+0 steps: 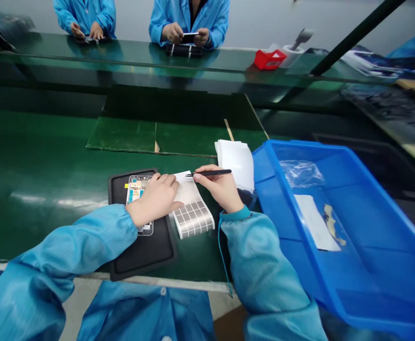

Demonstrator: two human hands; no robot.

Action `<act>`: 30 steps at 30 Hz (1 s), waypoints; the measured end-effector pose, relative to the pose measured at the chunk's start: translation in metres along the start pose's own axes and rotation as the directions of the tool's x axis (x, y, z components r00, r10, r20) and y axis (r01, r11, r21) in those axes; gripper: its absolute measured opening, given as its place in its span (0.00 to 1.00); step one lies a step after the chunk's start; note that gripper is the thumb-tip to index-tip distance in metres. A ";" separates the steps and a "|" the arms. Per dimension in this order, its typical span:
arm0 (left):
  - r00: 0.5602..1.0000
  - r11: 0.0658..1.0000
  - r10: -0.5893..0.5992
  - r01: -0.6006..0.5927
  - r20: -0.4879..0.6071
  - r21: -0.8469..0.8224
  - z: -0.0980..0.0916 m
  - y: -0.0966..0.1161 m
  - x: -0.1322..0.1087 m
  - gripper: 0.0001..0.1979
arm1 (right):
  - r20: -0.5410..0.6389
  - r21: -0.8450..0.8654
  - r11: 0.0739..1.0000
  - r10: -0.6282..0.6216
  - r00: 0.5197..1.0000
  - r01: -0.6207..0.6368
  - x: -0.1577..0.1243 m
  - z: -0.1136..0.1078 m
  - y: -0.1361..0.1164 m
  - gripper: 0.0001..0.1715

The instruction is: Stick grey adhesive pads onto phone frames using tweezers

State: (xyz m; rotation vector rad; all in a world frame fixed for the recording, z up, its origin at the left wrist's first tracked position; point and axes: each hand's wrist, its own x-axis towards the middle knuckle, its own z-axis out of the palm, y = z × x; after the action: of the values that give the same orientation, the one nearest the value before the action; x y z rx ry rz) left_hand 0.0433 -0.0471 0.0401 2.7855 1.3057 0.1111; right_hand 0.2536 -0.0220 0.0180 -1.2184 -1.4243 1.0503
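Mid-frame, the right hand (223,188) pinches black tweezers (216,172), while the left hand (160,195) lies loosely outstretched, gripping nothing visible, over the phone (135,190) and the left edge of the sticker sheet (195,219). The sheet could slip or crease if that hand eased off while the tips pulled. The tweezers lie nearly level, tips leftward; the sheet's long axis runs up-down, lower end slanting right. A black tray (141,260) lies under the phone; a blue bin (352,208) fills the lower right.
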 end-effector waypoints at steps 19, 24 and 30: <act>1.000 0.998 -0.017 0.016 -0.013 -0.063 0.009 -0.001 0.000 0.24 | 0.102 -0.238 0.969 -0.039 0.994 0.063 -0.011 0.000 0.020 0.11; 1.000 0.997 -0.019 0.019 0.001 -0.073 0.007 -0.001 0.000 0.24 | 0.097 -0.214 0.976 -0.023 0.995 0.043 -0.011 -0.001 0.023 0.12; 1.000 0.998 -0.021 0.022 0.009 -0.065 0.004 0.000 0.000 0.23 | 0.097 -0.243 0.968 -0.037 0.995 0.060 -0.011 -0.001 0.023 0.12</act>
State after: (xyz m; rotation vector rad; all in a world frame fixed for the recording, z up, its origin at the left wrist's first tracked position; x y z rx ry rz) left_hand 0.0433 -0.0470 0.0365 2.7138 1.3057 0.1388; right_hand 0.2590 -0.0298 -0.0058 -1.3169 -1.6859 0.9259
